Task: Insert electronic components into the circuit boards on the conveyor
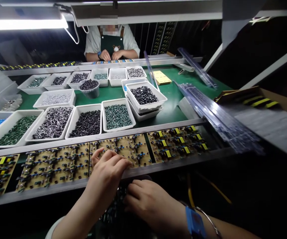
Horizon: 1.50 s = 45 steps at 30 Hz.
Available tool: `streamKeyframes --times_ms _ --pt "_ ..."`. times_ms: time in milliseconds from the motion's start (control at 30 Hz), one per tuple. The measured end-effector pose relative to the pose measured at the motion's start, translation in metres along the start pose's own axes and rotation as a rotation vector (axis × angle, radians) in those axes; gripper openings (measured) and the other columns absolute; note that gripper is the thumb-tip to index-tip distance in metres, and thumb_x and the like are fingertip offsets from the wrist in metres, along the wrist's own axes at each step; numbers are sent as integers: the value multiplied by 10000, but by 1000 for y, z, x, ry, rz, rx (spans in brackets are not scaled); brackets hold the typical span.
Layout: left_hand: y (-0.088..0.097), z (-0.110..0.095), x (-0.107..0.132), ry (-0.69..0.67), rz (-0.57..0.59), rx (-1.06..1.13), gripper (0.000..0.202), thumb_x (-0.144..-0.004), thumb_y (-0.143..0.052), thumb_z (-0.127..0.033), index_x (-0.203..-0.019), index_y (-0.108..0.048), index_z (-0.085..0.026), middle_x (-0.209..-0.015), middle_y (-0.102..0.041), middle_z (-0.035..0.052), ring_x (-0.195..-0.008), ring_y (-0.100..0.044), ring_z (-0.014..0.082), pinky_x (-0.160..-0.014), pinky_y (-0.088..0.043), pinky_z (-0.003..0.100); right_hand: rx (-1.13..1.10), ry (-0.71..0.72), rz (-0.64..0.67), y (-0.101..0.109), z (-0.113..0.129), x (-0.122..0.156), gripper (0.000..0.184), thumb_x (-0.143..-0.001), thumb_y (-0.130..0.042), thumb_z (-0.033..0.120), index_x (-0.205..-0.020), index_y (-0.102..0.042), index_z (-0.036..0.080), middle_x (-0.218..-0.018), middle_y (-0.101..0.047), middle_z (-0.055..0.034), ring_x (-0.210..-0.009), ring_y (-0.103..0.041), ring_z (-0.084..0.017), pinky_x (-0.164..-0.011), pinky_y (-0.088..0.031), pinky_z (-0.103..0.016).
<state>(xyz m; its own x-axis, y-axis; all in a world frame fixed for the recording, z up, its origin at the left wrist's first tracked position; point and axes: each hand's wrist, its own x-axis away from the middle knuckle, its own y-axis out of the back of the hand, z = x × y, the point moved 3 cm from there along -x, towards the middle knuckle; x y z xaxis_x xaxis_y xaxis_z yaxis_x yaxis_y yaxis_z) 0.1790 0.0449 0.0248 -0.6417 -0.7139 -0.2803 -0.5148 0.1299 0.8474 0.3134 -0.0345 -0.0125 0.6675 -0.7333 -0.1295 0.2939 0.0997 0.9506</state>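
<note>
My left hand (110,166) is over a tan circuit board (125,149) in the rail, its little finger raised and the others bent together. Its fingertips point down at the board's near edge; whatever they pinch is hidden. Lower and to the right, my right hand (147,200) has its fingers curled over dark, shiny small components (110,212) below the rail. Its fingertips are out of sight, so what they hold does not show. The board carries rows of black, blue and green parts.
Boards with yellow blocks (178,142) sit to the right and far left in the metal rail (66,190). White bins of components (84,134) line the green table (169,114). Clear plastic tubes (215,116) lie at right. Across the table, a person (111,43) handles boards.
</note>
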Motion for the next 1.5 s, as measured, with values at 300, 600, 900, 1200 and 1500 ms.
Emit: streamKeyframes --times_ms 300,600,900,1200,1500 --pt "-3 2 -1 -79 24 -28 237 -961 -577 -38 -1064 -620 -248 -806 -704 -54 -904 -573 228 -1046 -235 481 -143 21 -229 -2 -3 7 194 -1040 -571 287 -932 -682 171 -813 -668 -29 -681 -549 -171 -586 -400 -307" --pt "-2 1 -2 -78 20 -52 250 -902 -671 -32 -1014 -685 -255 -884 -762 -57 -925 -603 233 -1116 -179 495 -530 -264 -120 6 -4 8 232 -1060 -550 298 -951 -730 201 -836 -734 1 -726 -667 -129 -619 -483 -210" --pt "3 -3 13 -124 -111 -122 298 -1008 -553 -140 -1245 -668 -279 -1106 -717 38 -1005 -591 248 -1057 -254 469 -481 -128 -376 30 -24 25 238 -1046 -544 192 -1214 -706 144 -1016 -750 -92 -901 -709 -164 -807 -564 -235" --pt "-35 -27 47 -362 216 -178 129 -875 -753 -225 -850 -627 -211 -706 -639 -47 -702 -562 197 -758 -402 360 -479 -320 -297 39 -35 32 85 -946 -679 209 -888 -620 192 -820 -668 -15 -725 -629 -159 -664 -515 -257" --pt "-33 -26 50 -374 149 -142 254 -830 -780 -196 -752 -540 -216 -681 -605 -60 -697 -529 174 -829 -378 343 -749 -505 -264 62 -67 36 155 -1021 -606 337 -1075 -709 234 -963 -725 -20 -831 -705 -145 -770 -571 -238"
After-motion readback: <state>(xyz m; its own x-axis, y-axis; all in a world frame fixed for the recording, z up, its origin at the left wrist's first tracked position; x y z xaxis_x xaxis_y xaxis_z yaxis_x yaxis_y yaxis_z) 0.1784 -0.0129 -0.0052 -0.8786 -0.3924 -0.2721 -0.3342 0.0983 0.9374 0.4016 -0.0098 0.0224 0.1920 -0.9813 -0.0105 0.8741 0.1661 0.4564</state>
